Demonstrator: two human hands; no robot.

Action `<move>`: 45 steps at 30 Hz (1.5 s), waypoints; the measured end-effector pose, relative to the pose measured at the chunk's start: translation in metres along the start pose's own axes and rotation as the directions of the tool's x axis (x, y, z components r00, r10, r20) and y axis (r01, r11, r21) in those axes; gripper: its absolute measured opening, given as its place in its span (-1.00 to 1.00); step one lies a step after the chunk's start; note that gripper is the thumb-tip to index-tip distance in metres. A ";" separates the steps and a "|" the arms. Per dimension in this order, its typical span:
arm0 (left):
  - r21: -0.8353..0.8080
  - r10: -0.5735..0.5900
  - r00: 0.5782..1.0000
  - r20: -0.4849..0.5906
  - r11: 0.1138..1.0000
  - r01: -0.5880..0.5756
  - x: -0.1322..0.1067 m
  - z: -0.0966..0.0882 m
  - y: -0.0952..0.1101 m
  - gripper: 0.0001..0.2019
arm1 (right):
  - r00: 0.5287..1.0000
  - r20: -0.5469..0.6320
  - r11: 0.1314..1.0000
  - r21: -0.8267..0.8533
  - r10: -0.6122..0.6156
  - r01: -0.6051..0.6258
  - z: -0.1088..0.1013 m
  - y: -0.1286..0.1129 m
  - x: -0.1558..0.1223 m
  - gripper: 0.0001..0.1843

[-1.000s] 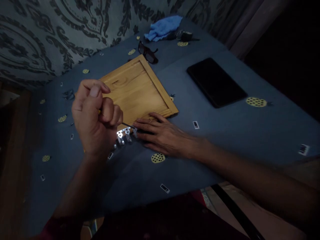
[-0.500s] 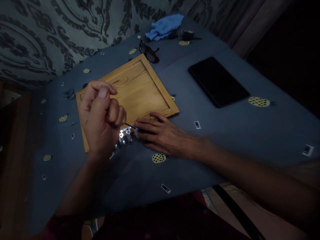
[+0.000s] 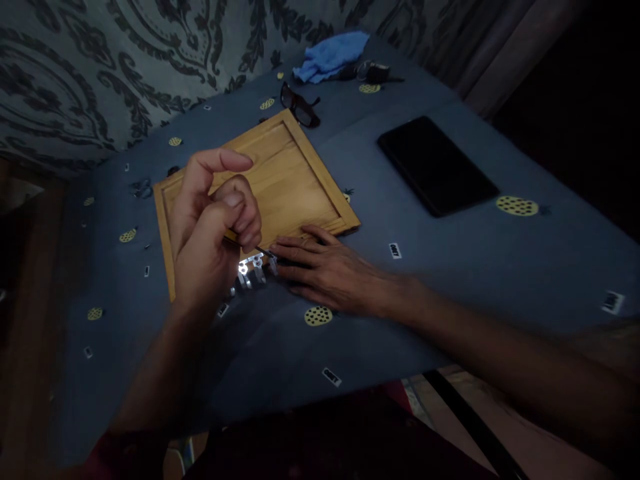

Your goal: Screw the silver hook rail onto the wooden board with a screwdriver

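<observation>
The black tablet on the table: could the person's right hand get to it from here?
Probably yes. The tablet lies to the right of the wooden board, and only flat tablecloth shows between it and the right hand. That hand would just have to lift from the board's edge.

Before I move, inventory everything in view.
Tablecloth: 1, bluish, across middle
Wooden panel: 1, golden, on tablecloth
Metal pieces: several, silvery, panel's near edge
Thin tool: 1, dark, by metal pieces
Tablet-like slab: 1, black, panel's right
Sunglasses: 1, dark, beyond panel
Cloth: 1, blue, tablecloth's far end
Unclear item: 1, black, beside cloth
Scissors-like item: 1, dark, panel's left
Patterned covering: 1, grey, behind tablecloth
Bar: 1, black, lower right
Garment: 1, dark red, bottom
Left hand: 1, bare, gripping tool
Right hand: 1, bare, by metal pieces
</observation>
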State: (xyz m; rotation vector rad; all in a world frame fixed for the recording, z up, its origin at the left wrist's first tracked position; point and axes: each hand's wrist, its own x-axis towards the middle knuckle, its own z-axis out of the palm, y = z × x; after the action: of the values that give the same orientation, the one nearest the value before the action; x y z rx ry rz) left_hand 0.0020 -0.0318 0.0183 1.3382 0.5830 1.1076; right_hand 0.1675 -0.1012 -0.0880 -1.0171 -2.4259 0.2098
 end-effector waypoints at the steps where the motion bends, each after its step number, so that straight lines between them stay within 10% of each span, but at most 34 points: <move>1: -0.008 0.017 1.000 -0.007 1.000 -0.017 0.000 0.001 -0.001 -0.92 | 1.000 0.007 1.000 -0.002 0.001 -0.001 -0.001 0.000 0.000 -0.60; 12: -0.018 0.052 0.992 -0.118 0.998 -0.055 0.008 0.010 -0.006 -0.70 | 1.000 -0.006 1.000 0.009 0.007 -0.007 -0.001 -0.001 0.001 -0.60; 28: -0.044 -0.064 0.971 0.231 0.996 0.076 0.015 -0.008 -0.003 -0.85 | 1.000 -0.005 1.000 0.004 0.001 -0.001 0.001 0.000 0.000 -0.60; 36: -0.103 0.060 0.995 -0.083 0.992 -0.069 0.006 0.001 0.011 -0.64 | 1.000 0.029 0.999 0.033 0.006 -0.006 -0.006 -0.001 -0.002 -0.61; 45: -0.054 0.096 0.987 -0.129 0.993 -0.103 -0.003 0.005 0.003 -0.75 | 1.000 -0.019 0.999 0.051 0.002 -0.001 -0.004 0.000 -0.003 -0.62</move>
State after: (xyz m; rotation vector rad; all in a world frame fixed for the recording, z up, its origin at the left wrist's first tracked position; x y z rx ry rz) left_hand 0.0047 -0.0370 0.0215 1.2627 0.5758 1.2891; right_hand 0.1706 -0.1036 -0.0858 -0.9942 -2.3898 0.2603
